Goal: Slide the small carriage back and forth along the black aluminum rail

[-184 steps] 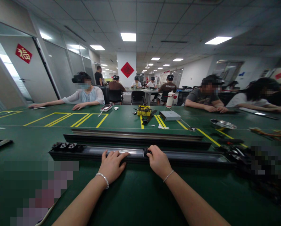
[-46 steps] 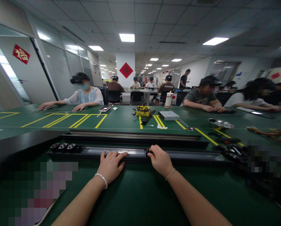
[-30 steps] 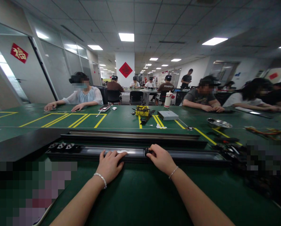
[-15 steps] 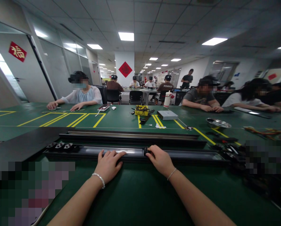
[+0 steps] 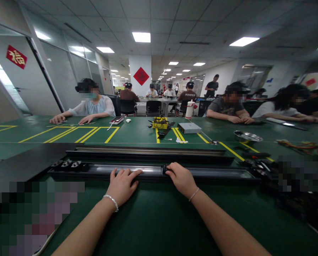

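A long black metal channel with a shiny inside lies across the table in front of me. My left hand rests on it, fingers spread over its near edge and inner face. Further right, my right hand pinches a small black part standing in the channel; the fingers partly hide it, and its kind is unclear. Several black socket-like modules with pale faces sit in a row at the channel's left end. Just behind runs a second dark metal channel.
A dark flat panel lies at left. Black parts are heaped at right, near a metal bowl. Beyond are a grey box, a yellow item with black cables and a white bottle. People sit across the green table.
The view has shifted very slightly. Both hands keep practically the same places, the left on the channel and the right pinching the small black part.
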The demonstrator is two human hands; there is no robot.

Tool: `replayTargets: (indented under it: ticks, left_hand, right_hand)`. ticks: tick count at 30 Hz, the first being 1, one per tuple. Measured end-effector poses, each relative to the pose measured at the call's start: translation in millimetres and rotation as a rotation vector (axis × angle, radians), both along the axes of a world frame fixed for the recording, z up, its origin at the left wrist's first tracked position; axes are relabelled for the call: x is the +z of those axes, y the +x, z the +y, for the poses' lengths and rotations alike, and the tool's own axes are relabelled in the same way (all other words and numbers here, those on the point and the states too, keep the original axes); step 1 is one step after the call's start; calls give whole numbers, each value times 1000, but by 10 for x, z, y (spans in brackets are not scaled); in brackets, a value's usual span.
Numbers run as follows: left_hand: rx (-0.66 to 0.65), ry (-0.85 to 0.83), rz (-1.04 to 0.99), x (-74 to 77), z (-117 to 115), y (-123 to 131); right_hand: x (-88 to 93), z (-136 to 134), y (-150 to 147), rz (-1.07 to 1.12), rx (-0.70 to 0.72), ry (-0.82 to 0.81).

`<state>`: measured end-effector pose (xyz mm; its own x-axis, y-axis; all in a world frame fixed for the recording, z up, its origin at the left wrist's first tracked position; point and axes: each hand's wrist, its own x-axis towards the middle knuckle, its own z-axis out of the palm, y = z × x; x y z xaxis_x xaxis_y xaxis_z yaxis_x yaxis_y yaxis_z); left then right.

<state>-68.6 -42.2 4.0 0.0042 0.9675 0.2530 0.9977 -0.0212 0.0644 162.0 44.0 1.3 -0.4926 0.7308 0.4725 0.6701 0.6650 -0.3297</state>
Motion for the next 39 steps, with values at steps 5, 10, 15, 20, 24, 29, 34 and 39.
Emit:
replayTargets:
  ticks: [5,10,15,20,24,29,34,39]
  left_hand:
    - [3,-5,-4,11,2,1]
    - [5,-11,-4,15,-3,1]
    - [4,-15,-4,26,-8,10]
    - [6,-18,-2,40,-11,17]
    - [8,-22,0,39,-7,15]
    - [8,-26,1,26,-5,12]
    - [-10,9,33,1,-6,1]
    - [-83,29,16,-31,20,39]
  right_hand:
    - [-14,0,-1,5,-1,6]
    - [-5,-7,0,-6,-8,8]
    - [19,-25,5,-22,-19,-4]
    - [20,-27,4,-27,-23,-11]
    - [19,-26,11,-33,-21,1]
    - [28,-39,14,-36,-28,2]
    - [41,-64,9,-43,-42,-15]
    - [62,-85,9,-56,-49,-18]
